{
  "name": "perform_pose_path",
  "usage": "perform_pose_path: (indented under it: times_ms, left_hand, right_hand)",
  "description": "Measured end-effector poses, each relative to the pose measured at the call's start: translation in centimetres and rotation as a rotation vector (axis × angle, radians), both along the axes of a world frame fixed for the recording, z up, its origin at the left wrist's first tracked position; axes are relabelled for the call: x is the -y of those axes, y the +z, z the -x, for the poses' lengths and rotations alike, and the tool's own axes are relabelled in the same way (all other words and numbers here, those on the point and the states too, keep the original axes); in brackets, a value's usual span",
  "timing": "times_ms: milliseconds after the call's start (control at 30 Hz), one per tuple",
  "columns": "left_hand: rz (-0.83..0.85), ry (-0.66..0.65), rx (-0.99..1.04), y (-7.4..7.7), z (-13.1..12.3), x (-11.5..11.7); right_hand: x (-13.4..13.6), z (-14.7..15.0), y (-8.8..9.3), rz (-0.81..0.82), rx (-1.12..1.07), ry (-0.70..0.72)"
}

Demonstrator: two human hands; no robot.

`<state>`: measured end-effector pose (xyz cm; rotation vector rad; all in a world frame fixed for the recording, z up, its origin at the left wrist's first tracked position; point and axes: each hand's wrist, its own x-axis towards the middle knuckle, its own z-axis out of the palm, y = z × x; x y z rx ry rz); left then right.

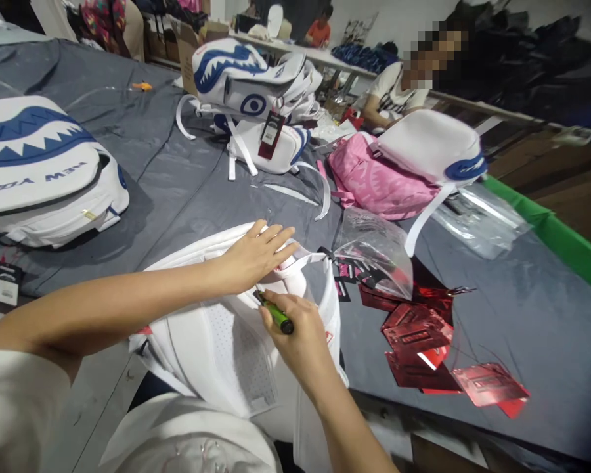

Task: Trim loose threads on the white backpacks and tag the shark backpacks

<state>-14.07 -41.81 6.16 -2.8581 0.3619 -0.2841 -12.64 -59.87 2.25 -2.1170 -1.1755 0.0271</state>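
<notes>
A white backpack (236,335) lies with its padded, perforated back and straps facing up at the table's near edge. My left hand (259,256) rests on its top part, palm down with the fingers stretched out. Just below it, my right hand (295,328) is closed around a slim green tool with a black end (277,314). The tool's tip points at the backpack near my left wrist; its exact kind is hard to make out. A white strap with a black buckle (326,252) extends to the right of my left hand.
Red hang tags (418,335) lie in a pile at right, beside a clear plastic bag (374,246). A pink backpack (374,177) sits under a white one (428,144). More white-and-blue bags (246,85) are stacked behind; another (34,164) is at left. A person (394,92) sits across the table.
</notes>
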Motion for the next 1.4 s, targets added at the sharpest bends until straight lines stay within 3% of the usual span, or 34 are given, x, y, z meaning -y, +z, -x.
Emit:
perform_pose_path:
  times_ms: [400,1033,1300,1400]
  left_hand:
    - [-0.002,0.01,0.052,-1.2,-0.1,0.0]
    - [-0.015,0.036,0.001,-0.3,0.3,0.4]
    - [0.029,0.02,0.022,-1.2,-0.1,0.0]
    - [0.042,0.002,-0.007,-0.4,0.0,-0.1]
  right_hand:
    - [-0.9,1.2,0.7,0.107,0.073,-0.089]
    - [-1.1,2.0,0.2,0.09,0.199,-0.131]
    - [-1.3,1.8,-0.3,0.069,0.154,-0.144]
    - [-0.7,1.6,-0.7,0.069,0.179,-0.108]
